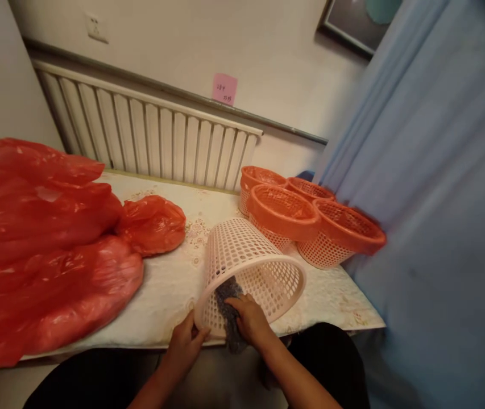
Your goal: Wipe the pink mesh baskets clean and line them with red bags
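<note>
A pale pink perforated basket (242, 244) lies tipped on its side at the table's front edge, its mouth facing me. My left hand (186, 341) pinches the left side of its rim. In my right hand (248, 318) is a dark grey cloth (230, 304), pressed against the inside wall near the mouth; part of the cloth hangs down over the rim. The fingertips of my right hand are partly hidden by the cloth.
Several baskets lined with red bags (285, 213) stand at the back right beside a blue curtain (430, 227). Large filled red plastic bags (46, 255) cover the left of the patterned table (169, 289). A radiator (152, 136) runs behind.
</note>
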`<state>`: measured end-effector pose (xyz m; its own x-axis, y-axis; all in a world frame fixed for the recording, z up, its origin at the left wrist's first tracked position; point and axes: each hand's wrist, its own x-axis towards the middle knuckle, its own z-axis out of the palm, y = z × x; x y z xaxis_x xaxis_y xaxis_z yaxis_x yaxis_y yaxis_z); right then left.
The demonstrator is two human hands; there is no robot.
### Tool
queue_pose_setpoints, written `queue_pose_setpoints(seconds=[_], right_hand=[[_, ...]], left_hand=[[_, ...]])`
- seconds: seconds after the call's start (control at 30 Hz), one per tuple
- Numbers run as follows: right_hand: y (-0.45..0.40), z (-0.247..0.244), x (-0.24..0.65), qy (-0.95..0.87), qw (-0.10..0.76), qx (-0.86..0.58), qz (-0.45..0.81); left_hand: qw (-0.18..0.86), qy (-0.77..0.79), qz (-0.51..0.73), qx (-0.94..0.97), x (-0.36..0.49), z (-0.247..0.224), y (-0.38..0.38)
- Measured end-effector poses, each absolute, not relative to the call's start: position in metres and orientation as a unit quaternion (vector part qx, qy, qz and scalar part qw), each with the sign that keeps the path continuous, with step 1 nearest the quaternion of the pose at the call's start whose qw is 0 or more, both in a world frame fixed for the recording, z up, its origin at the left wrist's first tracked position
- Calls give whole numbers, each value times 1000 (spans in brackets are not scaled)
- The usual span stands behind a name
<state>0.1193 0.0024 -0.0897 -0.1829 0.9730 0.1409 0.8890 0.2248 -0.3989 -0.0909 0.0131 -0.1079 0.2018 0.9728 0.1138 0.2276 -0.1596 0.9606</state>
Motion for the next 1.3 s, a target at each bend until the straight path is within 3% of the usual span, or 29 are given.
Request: queue_pose_setpoints(seconds=[0.13,0.4,0.47,0.7,0.87,1.1,1.3], right_hand=[[-6,-94,152,-736,176,-646,102],[-24,-90,132,-694,370,-568,244],[-30,-89,120,-717,355,-553,232],[-42,-94,132,-747,184,-627,123],[-48,-89,169,-729,166,-659,85],[-70,-54,197,-716,353,-594,100],[-89,-1,206,-578,503,-636,93]], left_hand=[[383,476,419,672,-90,-93,0],[364,473,415,686,-72,-104,-22],[357,480,418,683,-71,-111,-22],[365,471,421,684,-83,-99,-21],[362,483,427,673,-89,-78,-20],[431,468,479,605,-92,-44,-18],[516,416,565,490,-92,-5,-8]])
